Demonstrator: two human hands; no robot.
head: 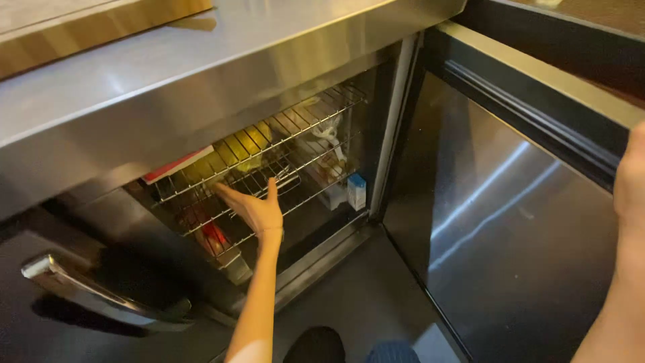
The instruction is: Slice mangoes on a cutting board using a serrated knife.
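The left hand point(259, 210) reaches into the open fridge, fingers spread and grip released, just at the wire shelf point(269, 144) holding yellow food point(248, 144). The right hand point(631, 181) rests on the open door point(510, 202); its grip cannot be told.

Bare forearms, no sleeves; blue trouser leg point(393, 352), dark shoe point(316, 346).

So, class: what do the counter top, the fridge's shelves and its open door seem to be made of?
Counter top: looks like brushed stainless steel, grey with soft streaked reflections. Shelves: thin metal wire racks, probably plated or coated; the rods glint. Open door: its inner face looks like polished sheet steel, mirroring light streaks, with a dark frame.
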